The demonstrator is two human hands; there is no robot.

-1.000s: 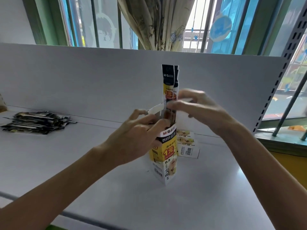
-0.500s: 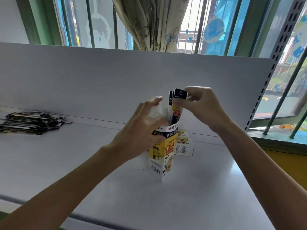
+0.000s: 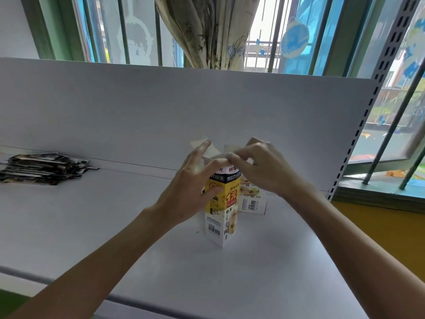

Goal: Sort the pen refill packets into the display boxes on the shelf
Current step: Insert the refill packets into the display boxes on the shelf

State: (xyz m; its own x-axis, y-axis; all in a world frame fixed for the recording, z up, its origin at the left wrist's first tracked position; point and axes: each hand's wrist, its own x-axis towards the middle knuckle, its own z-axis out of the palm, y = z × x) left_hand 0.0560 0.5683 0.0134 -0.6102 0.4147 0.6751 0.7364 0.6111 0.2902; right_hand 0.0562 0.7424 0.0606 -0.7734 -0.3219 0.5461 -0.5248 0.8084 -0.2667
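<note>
One display box [image 3: 221, 218], mouth hidden under left hand [image 3: 189, 188], right hand [image 3: 261, 169]

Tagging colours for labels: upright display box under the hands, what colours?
Display box: black top, yellow middle with red price patch, white base. Head view.

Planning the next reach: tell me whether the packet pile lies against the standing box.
No, the packet pile lies far left on the shelf, well apart from the standing box.
</note>
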